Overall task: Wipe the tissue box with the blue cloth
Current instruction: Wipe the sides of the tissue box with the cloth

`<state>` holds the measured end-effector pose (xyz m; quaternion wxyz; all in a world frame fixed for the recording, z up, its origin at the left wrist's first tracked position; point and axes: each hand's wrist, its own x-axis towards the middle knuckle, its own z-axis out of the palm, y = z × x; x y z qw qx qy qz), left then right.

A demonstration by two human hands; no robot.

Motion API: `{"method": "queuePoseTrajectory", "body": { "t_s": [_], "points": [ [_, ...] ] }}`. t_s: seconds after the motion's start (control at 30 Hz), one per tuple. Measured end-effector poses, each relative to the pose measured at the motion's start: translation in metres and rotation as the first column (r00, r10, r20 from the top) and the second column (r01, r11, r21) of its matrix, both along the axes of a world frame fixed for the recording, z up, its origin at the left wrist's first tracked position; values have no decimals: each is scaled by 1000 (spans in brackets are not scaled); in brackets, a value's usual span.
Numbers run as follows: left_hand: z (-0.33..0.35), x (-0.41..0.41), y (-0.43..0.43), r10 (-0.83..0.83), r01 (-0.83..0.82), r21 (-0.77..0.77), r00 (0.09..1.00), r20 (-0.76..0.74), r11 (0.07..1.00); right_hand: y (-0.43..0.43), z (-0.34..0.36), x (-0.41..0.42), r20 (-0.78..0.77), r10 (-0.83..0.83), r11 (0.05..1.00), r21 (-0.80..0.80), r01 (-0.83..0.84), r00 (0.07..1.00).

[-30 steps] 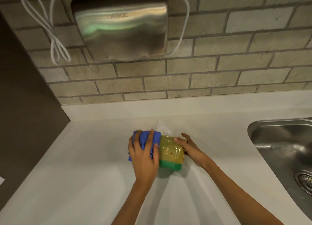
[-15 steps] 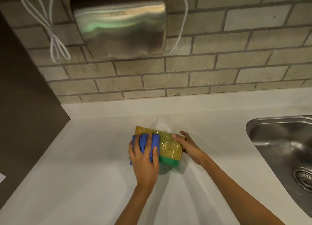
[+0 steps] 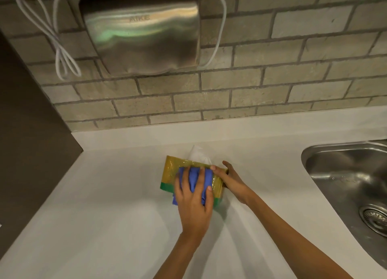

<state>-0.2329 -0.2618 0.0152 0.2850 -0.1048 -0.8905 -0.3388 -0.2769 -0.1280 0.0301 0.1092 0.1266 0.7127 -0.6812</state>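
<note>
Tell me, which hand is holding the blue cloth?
The left hand presses the blue cloth onto the tissue box. The right hand has no cloth; it only steadies the box's right end.

Place: washroom or pantry
Far wall: brick tiles, steel hand dryer
Right: steel sink
Near: white counter

The white smooth table is lying bare to the left of and in front of the yellow-and-green plastic-wrapped tissue box, giving open passage there. The left hand and right hand are crowding the box's near and right sides. The grey brick wall is closing the back, a brushed-steel hand dryer is jutting overhead, and a stainless sink basin is dropping away at right.
</note>
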Motion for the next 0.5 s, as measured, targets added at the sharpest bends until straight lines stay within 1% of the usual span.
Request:
{"method": "queuePoseTrajectory", "body": {
  "t_s": [0.1, 0.13, 0.17, 0.2, 0.23, 0.27, 0.3, 0.33, 0.37, 0.4, 0.43, 0.47, 0.5],
  "points": [
    [-18, 5, -5, -154, 125, -228, 981, -115, 966, 1, 1, 4, 1, -3, 1000, 13, 3, 1000],
    [-23, 3, -10, -185, 140, -278, 972, -143, 950, 1, 1, 5, -2, -5, 1000, 14, 5, 1000],
    [-25, 0, -13, -183, 131, -293, 970, -157, 947, 0, 1, 5, -5, -11, 1000, 12, 11, 1000],
    [-24, -3, -15, -153, 107, -272, 976, -156, 956, -1, 2, 4, -7, -20, 1000, 5, 20, 1000],
    [-22, -4, -15, -105, 75, -214, 985, -135, 974, -2, 2, 3, -9, -29, 1000, 0, 29, 1000],
    [-19, -4, -13, -48, 38, -114, 995, -87, 993, -5, 2, 3, -17, -39, 999, 3, 39, 999],
    [-15, -3, -11, 2, -2, 28, 1000, -23, 1000, -8, 3, 2, -33, -53, 998, 14, 54, 998],
    [-12, -3, -8, 43, -51, 189, 998, 48, 981, -12, 4, 2, -53, -71, 997, 35, 73, 996],
    [-9, -5, -5, 78, -112, 329, 990, 115, 938, -15, 3, 1, -72, -84, 994, 68, 88, 994],
    [-6, -8, -2, 115, -181, 420, 977, 179, 889, -19, 3, 2, -87, -89, 989, 108, 98, 992],
    [-2, -12, 1, 162, -255, 450, 959, 234, 856, -22, 3, 2, -98, -91, 985, 141, 104, 991],
    [2, -15, 4, 200, -310, 447, 940, 276, 839, -25, 3, 3, -105, -98, 981, 154, 114, 990],
    [5, -15, 8, 213, -331, 432, 930, 299, 839, -27, 3, 4, -109, -113, 980, 149, 129, 988]
  ]
}}
